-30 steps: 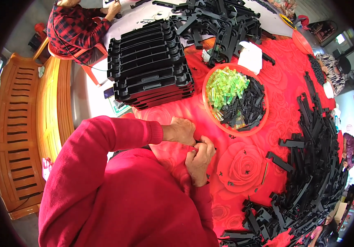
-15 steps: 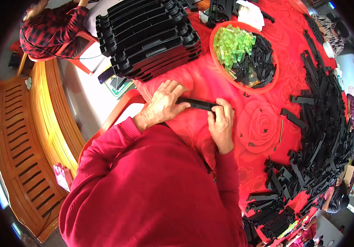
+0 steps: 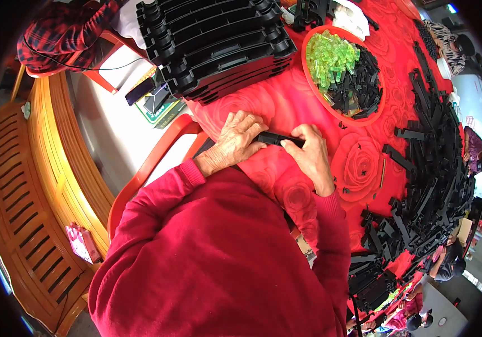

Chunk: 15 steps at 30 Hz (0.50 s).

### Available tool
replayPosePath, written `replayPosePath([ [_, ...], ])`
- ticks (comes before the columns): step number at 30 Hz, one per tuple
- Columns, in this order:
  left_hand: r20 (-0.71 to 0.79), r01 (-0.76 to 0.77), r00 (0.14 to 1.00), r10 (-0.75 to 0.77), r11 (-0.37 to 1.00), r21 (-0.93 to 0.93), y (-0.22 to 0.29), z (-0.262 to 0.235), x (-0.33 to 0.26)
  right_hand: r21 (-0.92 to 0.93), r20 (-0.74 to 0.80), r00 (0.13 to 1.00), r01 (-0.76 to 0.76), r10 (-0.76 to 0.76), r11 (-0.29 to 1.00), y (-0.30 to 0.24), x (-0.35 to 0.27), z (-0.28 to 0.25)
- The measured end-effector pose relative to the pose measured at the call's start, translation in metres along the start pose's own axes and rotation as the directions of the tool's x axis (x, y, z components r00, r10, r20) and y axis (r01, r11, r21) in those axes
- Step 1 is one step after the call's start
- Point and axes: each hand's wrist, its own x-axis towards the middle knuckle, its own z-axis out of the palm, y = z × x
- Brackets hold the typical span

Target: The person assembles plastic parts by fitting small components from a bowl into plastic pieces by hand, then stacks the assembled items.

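A long, narrow black plastic part lies across between my two hands, just over the red rose-patterned tablecloth. My left hand is closed on its left end, with the fingers bent over it and the thumb along the near side. At the other end my right hand grips it between thumb and fingers. Both ends of the part are hidden under my fingers. Beyond my hands stands a red round basin with yellow-green translucent pieces and small black pieces in it.
Stacked black plastic trays stand at the far left of the table. A big heap of black strip parts covers the right side. A red chair and a wooden bench are to my left. Other people sit around.
My right hand has shifted inward along the black part, its thumb now nearer my left hand. Less of the part shows between my hands. The whole view has shifted slightly.
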Motion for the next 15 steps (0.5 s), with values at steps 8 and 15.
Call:
replayPosePath([
  [8, -0.083, -0.086, 0.993, 0.082, 0.995, -0.041, -0.003, 0.004, 0.002, -0.094, 0.249, 0.939, -0.221, 0.238, 0.971, -0.014, 0.025, -0.003],
  [15, -0.104, -0.083, 0.991, 0.081, 0.996, -0.022, -0.003, 0.008, 0.000, -0.129, 0.211, 0.953, -0.194, 0.218, 0.973, -0.009, 0.022, 0.004],
])
